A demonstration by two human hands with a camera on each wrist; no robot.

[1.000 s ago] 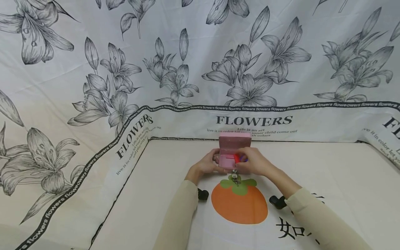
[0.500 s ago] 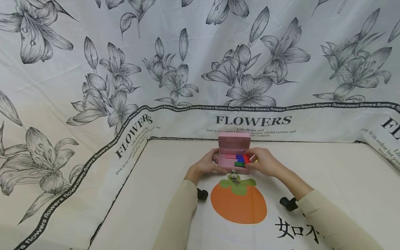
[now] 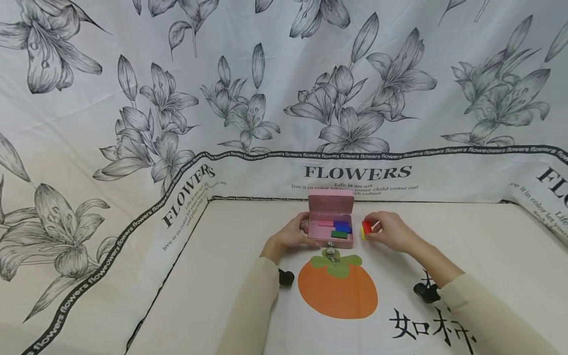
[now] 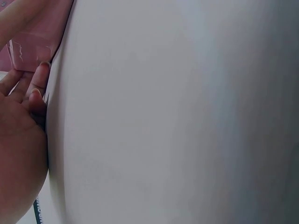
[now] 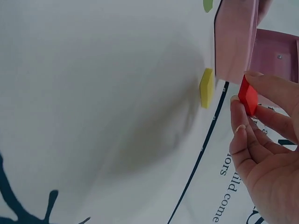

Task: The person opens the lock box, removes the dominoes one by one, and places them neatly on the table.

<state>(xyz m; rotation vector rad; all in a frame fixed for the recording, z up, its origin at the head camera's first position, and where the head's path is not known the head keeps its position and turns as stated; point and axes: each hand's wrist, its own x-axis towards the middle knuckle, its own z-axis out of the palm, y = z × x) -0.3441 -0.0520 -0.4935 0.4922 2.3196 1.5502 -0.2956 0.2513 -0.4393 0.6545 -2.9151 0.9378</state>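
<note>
A small pink box point(image 3: 319, 236) stands with its lid up near the back of the table in the head view. My left hand point(image 3: 289, 233) holds it by its left side; in the left wrist view, fingertips touch the pink wall. Inside lie blue blocks point(image 3: 342, 226), a green block point(image 3: 339, 234) and a pink strip point(image 3: 326, 223). To the right of the box, my right hand point(image 3: 394, 231) pinches a red block point(image 5: 248, 96) between thumb and fingers. A yellow block point(image 5: 206, 88) lies on the table beside the box, below the red one.
A small metal padlock or clasp point(image 3: 330, 252) hangs at the box's front. The table is covered by a white cloth with an orange persimmon print point(image 3: 338, 291) and black characters. A flower-patterned curtain point(image 3: 248, 118) rises behind and at the sides.
The right hand has lifted the red block out of the box and moved right with it. The left hand stays on the box. The yellow block has come into fuller view.
</note>
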